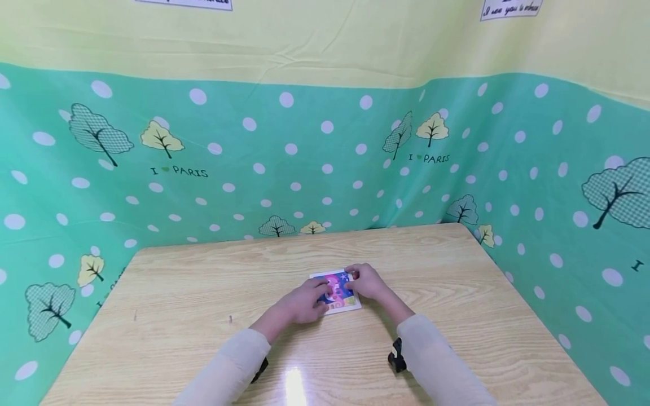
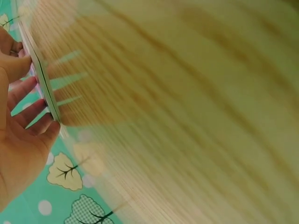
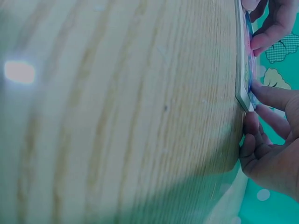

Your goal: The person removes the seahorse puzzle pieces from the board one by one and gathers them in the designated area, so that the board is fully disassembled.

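A small, flat square picture board (image 1: 351, 304) with a white border lies low over the wooden table. Its face shows a pink figure on blue with small stars. In the left wrist view the board's pale edge (image 2: 44, 79) has a thin dark line along it. My left hand (image 1: 303, 301) holds its left side, some fingertips on the picture and one at the edge. At the far right corner my right hand (image 1: 369, 282) grips the board, thumb on the face. In the right wrist view, the right hand's lower fingers (image 3: 250, 125) curl beside the board's end.
The light wooden table (image 1: 178, 293) stretches around the board, with a small dark mark left of the hands. A green dotted cloth (image 1: 244, 186) printed with trees hangs behind and along the sides. Black straps (image 1: 398, 356) sit at the sleeve cuffs.
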Demonstrator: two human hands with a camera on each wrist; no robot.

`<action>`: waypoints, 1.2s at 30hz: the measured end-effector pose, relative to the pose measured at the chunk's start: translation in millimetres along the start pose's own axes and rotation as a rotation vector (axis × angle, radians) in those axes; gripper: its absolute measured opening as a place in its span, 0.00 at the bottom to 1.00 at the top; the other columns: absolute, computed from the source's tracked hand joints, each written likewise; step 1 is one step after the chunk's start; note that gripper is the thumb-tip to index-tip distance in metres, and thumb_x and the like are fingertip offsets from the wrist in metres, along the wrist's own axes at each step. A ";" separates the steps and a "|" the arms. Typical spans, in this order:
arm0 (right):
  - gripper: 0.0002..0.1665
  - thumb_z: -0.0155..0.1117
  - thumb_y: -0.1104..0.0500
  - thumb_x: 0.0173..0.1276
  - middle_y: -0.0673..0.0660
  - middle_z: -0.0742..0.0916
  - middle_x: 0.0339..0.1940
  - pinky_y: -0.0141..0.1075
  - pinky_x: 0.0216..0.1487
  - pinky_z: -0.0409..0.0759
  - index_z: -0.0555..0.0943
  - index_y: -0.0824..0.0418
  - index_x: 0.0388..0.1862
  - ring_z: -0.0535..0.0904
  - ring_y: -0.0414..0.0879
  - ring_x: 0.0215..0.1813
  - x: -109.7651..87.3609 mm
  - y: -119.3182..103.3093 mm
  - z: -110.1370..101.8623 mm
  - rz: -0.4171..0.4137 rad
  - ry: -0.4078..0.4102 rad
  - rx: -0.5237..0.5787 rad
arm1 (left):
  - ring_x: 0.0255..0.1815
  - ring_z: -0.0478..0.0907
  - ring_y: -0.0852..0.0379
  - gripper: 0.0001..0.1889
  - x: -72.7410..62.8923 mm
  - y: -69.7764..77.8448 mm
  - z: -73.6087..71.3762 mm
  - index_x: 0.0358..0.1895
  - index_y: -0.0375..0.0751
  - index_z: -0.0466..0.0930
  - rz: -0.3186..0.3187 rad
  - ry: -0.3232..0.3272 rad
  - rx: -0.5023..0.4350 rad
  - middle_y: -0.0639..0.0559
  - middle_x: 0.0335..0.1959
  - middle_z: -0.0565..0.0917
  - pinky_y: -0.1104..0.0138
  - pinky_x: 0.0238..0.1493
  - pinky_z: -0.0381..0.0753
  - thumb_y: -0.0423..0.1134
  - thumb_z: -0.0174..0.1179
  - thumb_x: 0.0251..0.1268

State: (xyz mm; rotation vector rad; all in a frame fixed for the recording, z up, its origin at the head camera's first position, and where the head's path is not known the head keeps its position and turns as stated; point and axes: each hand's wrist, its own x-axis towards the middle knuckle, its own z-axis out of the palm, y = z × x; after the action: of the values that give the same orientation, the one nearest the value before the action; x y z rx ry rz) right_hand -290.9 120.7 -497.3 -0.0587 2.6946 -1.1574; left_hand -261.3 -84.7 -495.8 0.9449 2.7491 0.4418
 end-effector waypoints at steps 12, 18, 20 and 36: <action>0.23 0.67 0.63 0.58 0.54 0.74 0.31 0.32 0.32 0.69 0.77 0.62 0.54 0.69 0.45 0.33 3.1 0.8 0.3 -0.001 -0.005 0.023 | 0.71 0.60 0.46 0.29 0.9 -1.1 -0.2 0.65 0.46 0.68 0.007 -0.017 -0.004 0.43 0.69 0.64 0.56 0.70 0.64 0.52 0.56 0.63; 0.23 0.67 0.64 0.57 0.54 0.75 0.31 0.31 0.31 0.70 0.77 0.61 0.53 0.69 0.45 0.33 2.9 1.2 0.5 0.001 -0.004 0.046 | 0.71 0.60 0.46 0.29 0.5 0.0 -0.2 0.65 0.46 0.67 -0.010 -0.022 -0.017 0.43 0.70 0.63 0.55 0.70 0.63 0.51 0.56 0.63; 0.24 0.68 0.64 0.57 0.54 0.75 0.31 0.31 0.31 0.71 0.77 0.61 0.53 0.69 0.45 0.33 2.2 1.0 0.5 0.005 -0.002 0.049 | 0.71 0.60 0.46 0.28 0.1 0.4 -0.2 0.65 0.46 0.67 -0.012 -0.022 -0.020 0.43 0.70 0.63 0.55 0.70 0.63 0.51 0.56 0.63; 0.19 0.65 0.63 0.60 0.57 0.75 0.34 0.31 0.32 0.71 0.79 0.61 0.52 0.70 0.45 0.36 -0.8 -0.6 3.0 -0.011 0.062 0.008 | 0.70 0.62 0.46 0.28 -0.4 -0.8 0.1 0.65 0.47 0.67 -0.013 -0.023 -0.024 0.44 0.71 0.62 0.56 0.69 0.65 0.52 0.56 0.63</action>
State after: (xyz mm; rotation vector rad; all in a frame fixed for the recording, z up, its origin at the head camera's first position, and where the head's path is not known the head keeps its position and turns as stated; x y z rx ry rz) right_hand -289.5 118.2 -498.8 -0.0368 2.7470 -1.1920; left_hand -261.5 -85.5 -496.1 0.9207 2.7217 0.4572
